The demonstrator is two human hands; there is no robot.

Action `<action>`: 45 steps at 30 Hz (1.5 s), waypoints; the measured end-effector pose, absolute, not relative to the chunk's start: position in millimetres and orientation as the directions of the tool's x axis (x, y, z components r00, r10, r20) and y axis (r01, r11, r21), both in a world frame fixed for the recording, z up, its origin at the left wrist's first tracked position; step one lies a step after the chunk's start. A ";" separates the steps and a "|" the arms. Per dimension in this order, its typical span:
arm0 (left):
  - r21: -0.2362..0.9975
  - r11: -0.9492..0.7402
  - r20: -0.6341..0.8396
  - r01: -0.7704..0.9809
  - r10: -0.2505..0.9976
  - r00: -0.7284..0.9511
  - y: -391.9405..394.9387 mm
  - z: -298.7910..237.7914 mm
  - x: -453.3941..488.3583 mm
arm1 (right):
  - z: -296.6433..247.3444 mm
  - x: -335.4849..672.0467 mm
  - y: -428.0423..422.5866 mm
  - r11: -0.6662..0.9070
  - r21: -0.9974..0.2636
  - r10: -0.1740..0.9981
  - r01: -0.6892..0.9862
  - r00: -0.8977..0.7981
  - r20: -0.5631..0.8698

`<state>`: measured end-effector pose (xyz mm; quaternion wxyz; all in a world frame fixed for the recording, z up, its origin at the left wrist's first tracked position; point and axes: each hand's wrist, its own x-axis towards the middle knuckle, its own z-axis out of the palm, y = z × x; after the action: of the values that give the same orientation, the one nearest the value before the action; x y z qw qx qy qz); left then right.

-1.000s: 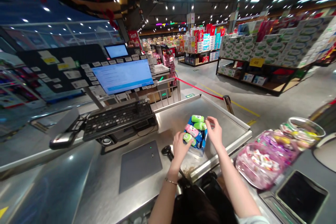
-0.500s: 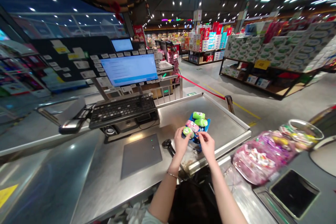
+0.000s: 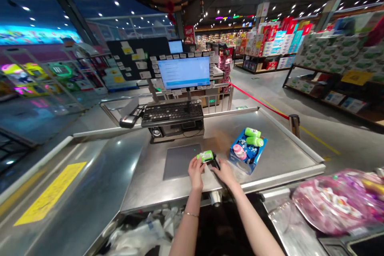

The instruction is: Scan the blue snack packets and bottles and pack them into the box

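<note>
Nearest me, at the front edge of the steel checkout counter (image 3: 279, 156), my left hand (image 3: 196, 172) is curled closed around one end of a green tube-shaped item (image 3: 207, 156), and a thin bracelet (image 3: 191, 215) sits on that wrist. My right hand (image 3: 225, 174) is half open, its fingers (image 3: 218, 171) reaching to a black handheld barcode scanner (image 3: 216, 163) just beside the green tube-shaped item; I cannot tell whether they grip it. Below the counter's front edge lie white plastic bags (image 3: 141, 234). To the right of my hands on the counter stands a blue carton (image 3: 247, 153) holding more green tubes and a pink one, tilted slightly. Left of my hands, the counter has a dark grey pad (image 3: 180, 163) set into it. Beyond that pad are a black keyboard (image 3: 172, 113) and a monitor (image 3: 183, 73). Past the counter's far right corner runs a red rope barrier (image 3: 261, 102), with stacked shelves of boxed goods (image 3: 333, 48) farther off.
</note>
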<state>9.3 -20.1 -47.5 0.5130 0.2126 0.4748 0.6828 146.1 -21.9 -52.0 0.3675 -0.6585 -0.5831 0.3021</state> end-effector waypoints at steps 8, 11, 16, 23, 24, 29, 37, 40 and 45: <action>0.862 -0.011 -0.267 -0.507 0.841 -0.472 -37.0 -87.1 -31.0 | -61.8 125.1 3.6 -0.199 -0.700 0.980 0.686 0.134 -0.148; 0.827 -0.071 -0.243 -0.558 0.849 -0.468 -33.5 -96.1 -36.4 | -47.6 132.5 0.9 -0.213 -0.688 0.977 0.694 0.151 -0.150; 0.784 -0.124 -0.206 -0.608 0.872 -0.444 -25.1 -110.2 -39.0 | -10.7 144.6 -25.1 -0.166 -0.673 0.985 0.721 0.158 -0.074; 0.815 -0.120 -0.189 -0.566 0.870 -0.456 -23.5 -125.8 -34.4 | 17.3 133.4 -62.3 -0.089 -0.533 0.996 0.841 0.071 -0.055; 0.823 -0.121 -0.182 -0.555 0.870 -0.459 -23.1 -126.8 -34.0 | 17.6 131.9 -65.8 -0.093 -0.503 0.995 0.859 0.068 -0.067; 0.843 -0.114 -0.149 -0.525 0.889 -0.432 -21.6 -127.9 -33.0 | 15.3 134.1 -80.0 -0.128 -0.454 0.992 0.882 0.106 -0.074; 0.872 -0.108 -0.114 -0.478 0.904 -0.412 -20.7 -128.6 -30.8 | 19.5 144.6 -97.3 -0.147 -0.454 0.989 0.879 0.136 -0.056; 0.887 -0.104 -0.102 -0.450 0.906 -0.410 -19.4 -130.2 -30.1 | 20.6 145.9 -101.6 -0.145 -0.452 0.989 0.880 0.143 -0.039; 0.891 -0.102 -0.101 -0.442 0.905 -0.413 -18.1 -131.2 -28.6 | 21.5 147.2 -105.6 -0.123 -0.461 0.991 0.879 0.130 -0.018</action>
<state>-28.6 -18.1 -131.2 0.4816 0.2484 0.4658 0.6995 147.2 -105.6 21.5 0.1727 -0.7314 -0.6392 0.1630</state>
